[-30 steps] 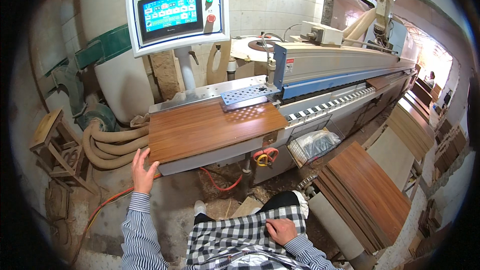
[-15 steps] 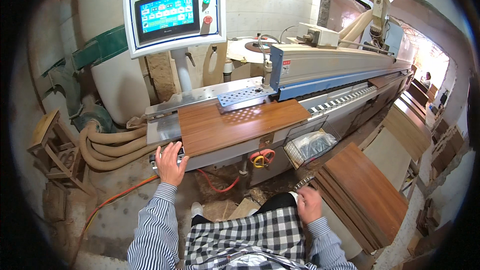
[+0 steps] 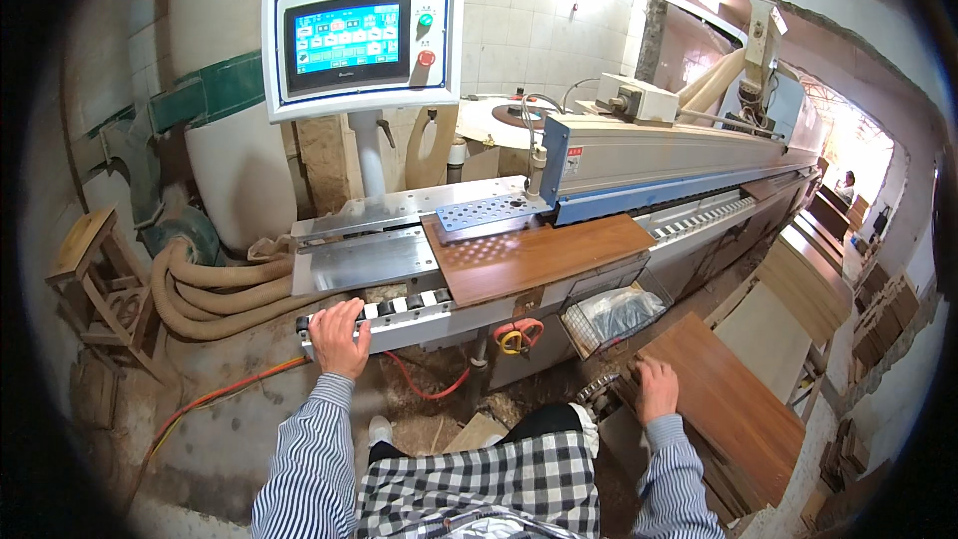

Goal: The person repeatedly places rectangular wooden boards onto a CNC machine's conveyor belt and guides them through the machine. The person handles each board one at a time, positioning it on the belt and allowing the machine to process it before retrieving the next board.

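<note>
1. Head view: board (image 3: 544, 258) lies partly across the metal bed (image 3: 364, 262), tiled wall (image 3: 519, 20) behind.
2. Hoses (image 3: 215, 289) left, stack (image 3: 733, 409) right.
3. Left hand (image 3: 339, 336), half-open, rests on rail (image 3: 419, 327); right hand (image 3: 656, 389), fingers bent, at stack's corner, grip unclear.

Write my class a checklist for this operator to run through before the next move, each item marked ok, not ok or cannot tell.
1. Control screen lit: ok.
2. Board on the machine lying flat: ok, its far side partly under the blue perforated plate.
3. Left hand clear of that board: ok, there is a gap between them.
4. Left hand off the roller rail: not ok, it rests near the left end.
5. Right hand gripping the stack's top board: cannot tell; it is at the near corner, fingers partly hidden.
</note>
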A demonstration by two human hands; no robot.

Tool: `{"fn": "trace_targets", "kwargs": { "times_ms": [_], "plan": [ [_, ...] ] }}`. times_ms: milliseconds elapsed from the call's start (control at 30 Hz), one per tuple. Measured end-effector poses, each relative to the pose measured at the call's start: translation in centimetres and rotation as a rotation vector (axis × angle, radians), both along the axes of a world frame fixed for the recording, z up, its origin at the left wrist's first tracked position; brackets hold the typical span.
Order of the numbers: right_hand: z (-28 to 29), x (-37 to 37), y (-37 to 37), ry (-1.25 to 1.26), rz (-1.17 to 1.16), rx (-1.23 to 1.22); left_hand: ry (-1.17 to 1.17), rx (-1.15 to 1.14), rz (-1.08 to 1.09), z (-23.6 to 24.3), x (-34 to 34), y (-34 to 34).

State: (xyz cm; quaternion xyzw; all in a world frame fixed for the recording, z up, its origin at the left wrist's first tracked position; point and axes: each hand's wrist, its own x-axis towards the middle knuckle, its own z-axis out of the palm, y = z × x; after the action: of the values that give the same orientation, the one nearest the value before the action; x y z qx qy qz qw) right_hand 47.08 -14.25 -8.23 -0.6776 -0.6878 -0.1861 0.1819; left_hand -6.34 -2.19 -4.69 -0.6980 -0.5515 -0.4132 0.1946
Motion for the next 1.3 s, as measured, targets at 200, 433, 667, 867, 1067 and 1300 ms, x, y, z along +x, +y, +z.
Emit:
{"fn": "trace_targets", "kwargs": {
  "times_ms": [200,433,667,867,1067,1300],
  "plan": [
    [1.2,-5.8,-8.7,0.303,0.116,0.212,-0.033,0.002,-0.014,0.4,0.4,-0.3],
    [-1.7,0.5,-14.3,2.058,-0.577,0.771,-0.042,-0.004,-0.01,0.3,0.1,-0.6],
    [-5.3,2.5,-16.2,2.139,-0.273,0.62,-0.063,-0.001,-0.028,0.4,0.3,-0.4],
    [-2.4,-2.9,-19.2,2.36,-0.001,0.535,-0.064,-0.033,-0.031,0.5,-0.1,-0.6],
    [-3.9,0.9,-22.1,2.326,-0.106,0.741,-0.07,-0.137,-0.105,1.3,-0.5,-1.2],
    [-1.7,-3.0,-19.9,2.326,0.038,0.532,-0.018,-0.478,-0.202,3.7,0.0,-4.0]
  ]
}}
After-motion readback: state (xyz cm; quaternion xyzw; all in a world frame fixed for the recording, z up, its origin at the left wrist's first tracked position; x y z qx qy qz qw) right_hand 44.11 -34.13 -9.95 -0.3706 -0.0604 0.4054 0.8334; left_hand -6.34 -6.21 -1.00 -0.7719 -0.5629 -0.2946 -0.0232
